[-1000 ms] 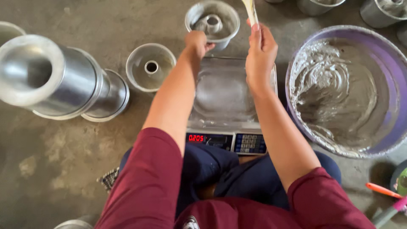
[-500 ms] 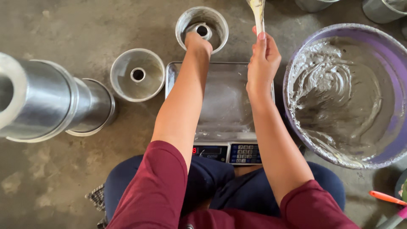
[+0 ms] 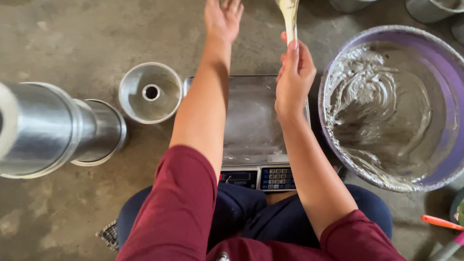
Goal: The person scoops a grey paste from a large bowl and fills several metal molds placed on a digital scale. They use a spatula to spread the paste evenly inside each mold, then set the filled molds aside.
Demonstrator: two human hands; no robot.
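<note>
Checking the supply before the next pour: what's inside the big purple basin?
The purple basin holds grey, swirled batter smeared up its walls. The batter covers the bottom, so its depth cannot be seen.

Purple basin (image 3: 449,43), grey batter (image 3: 382,111), maroon sleeves (image 3: 179,208)

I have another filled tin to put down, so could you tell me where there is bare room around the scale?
The scale's tray is bare between the forearms. Bare floor lies beyond the empty ring tin, left of the left hand. It is crowded on the right by the purple batter basin and on the left by the stacked tins.
</note>
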